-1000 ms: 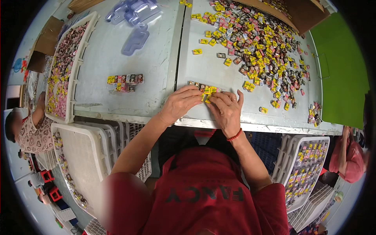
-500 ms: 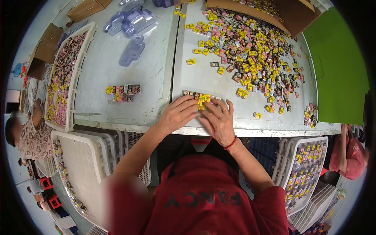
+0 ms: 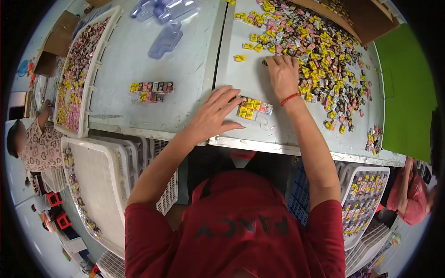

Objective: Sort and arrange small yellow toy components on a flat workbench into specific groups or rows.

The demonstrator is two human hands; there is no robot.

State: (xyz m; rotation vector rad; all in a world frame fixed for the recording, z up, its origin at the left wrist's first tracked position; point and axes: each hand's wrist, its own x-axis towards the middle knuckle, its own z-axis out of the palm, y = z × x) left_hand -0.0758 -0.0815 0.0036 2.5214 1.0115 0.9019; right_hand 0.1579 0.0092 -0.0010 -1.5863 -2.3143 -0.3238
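A short block of small box-shaped packs (image 3: 250, 107), mostly yellow with dark and pale ones at its ends, lies near the table's front edge. My left hand (image 3: 212, 113) rests flat beside it, fingers spread, fingertips at its left end. Farther off, my right hand (image 3: 283, 76) reaches to the left edge of a big heap of loose packs (image 3: 320, 65), yellow, pink and black. Its fingers bend down together over a small black pack (image 3: 264, 62); their tips are partly hidden. Another block of packs (image 3: 152, 89) sits on the left part of the table.
Clear bluish plastic trays (image 3: 165, 41) lie at the back left. A white crate (image 3: 95, 69) full of packs stands left. Behind the heap is an open cardboard box (image 3: 366, 21); a green panel (image 3: 403, 88) is at the right. A person (image 3: 39, 143) sits far left, another (image 3: 410, 192) far right.
My right hand has left the block and moved far and right to the heap's edge. My left hand has opened out beside the block. The whole view has shifted slightly.
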